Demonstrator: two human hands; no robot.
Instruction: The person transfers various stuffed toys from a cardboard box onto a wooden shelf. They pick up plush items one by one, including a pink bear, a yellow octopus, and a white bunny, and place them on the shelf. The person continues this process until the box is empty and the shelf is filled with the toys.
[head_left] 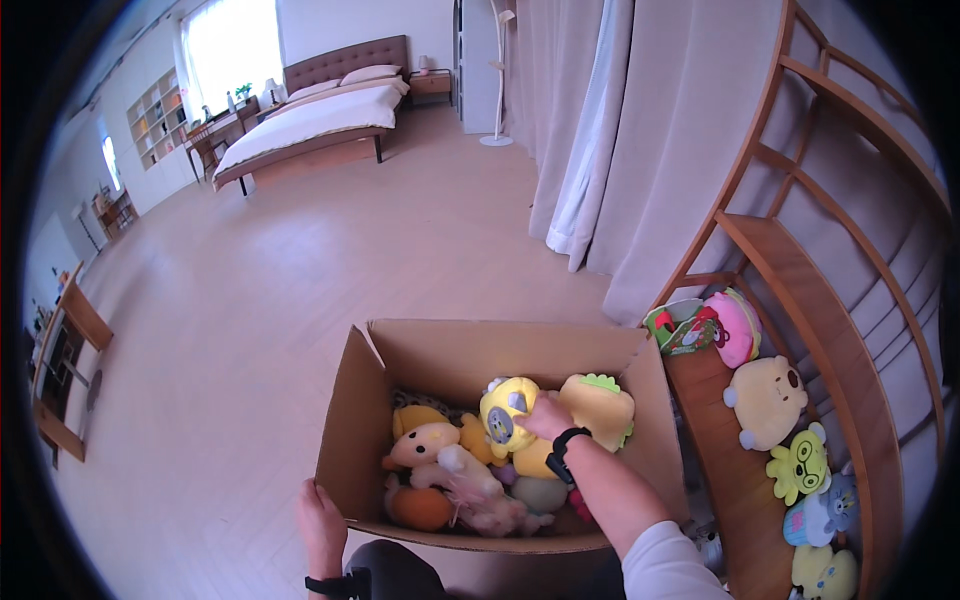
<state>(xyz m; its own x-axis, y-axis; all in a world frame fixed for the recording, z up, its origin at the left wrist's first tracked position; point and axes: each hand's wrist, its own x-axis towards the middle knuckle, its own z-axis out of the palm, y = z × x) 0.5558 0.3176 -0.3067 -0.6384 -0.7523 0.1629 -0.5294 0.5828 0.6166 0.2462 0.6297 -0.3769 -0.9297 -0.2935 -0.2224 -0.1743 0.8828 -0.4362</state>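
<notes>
An open cardboard box [650,365] full of plush toys stands in front of me. My right hand [543,418] reaches into it, closed on a yellow plush toy [508,400] with a grey patch. Around that toy lie a tan plush with a green frilled edge [598,405], a pale pink plush [470,480], a cream plush head [425,445] and an orange round plush [420,507]. With its fingers curled over the rim, my left hand [322,520] grips the box's near left corner.
To the right, a wooden shelf rack [715,450] holds several plush toys, among them a beige bear [768,402] and a yellow-green plush [800,463]. Behind it hang long curtains [670,150]. A bed [310,125] stands far off; a low wooden cabinet [65,350] is at left.
</notes>
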